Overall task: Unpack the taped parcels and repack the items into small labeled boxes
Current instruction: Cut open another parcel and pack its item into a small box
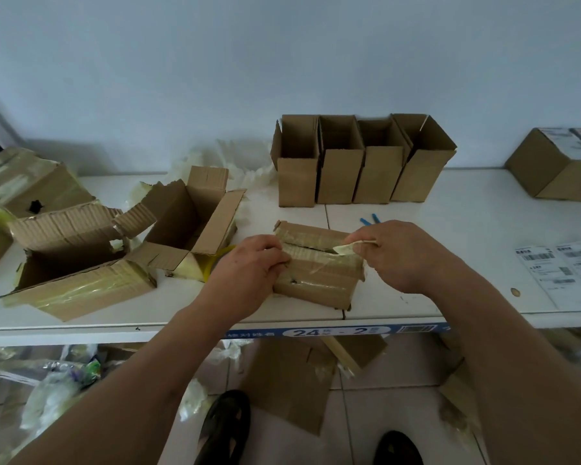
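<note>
Taped parcel (317,265), head view: flat on white table (450,229), near front edge, between both hands. Brown card wrapped in clear yellowish tape; top seam partly split.

Left hand (249,270): fingers curled over left end of parcel, gripping and pressing it down. Right hand (399,253): thumb and fingertips pinched together on loose tape strip (344,249), lifted off parcel's top right.

Behind parcel: four small open boxes (359,162) upright in a row against wall, touching side by side, flaps up. Interiors dark; contents cannot be told. Blue-handled tool (369,219) just behind right hand, mostly hidden.

Left of parcel: opened carton (192,223) tilted, flaps spread, yellowish tape on its lower corner. Further left: larger torn carton (78,263), open, tape on front face. Far left edge: another taped carton (31,182). Crumpled pale wrapping (242,162) heaped against wall behind opened carton.

Right side: closed labelled box (557,169) at back; sheet of barcode labels (560,273) flat near front right.

Table front edge: blue shelf tag (336,330) reading "24 - 2". Floor below: flattened cardboard (289,377), plastic wrap scraps (54,391), two dark shoes (225,427).
</note>
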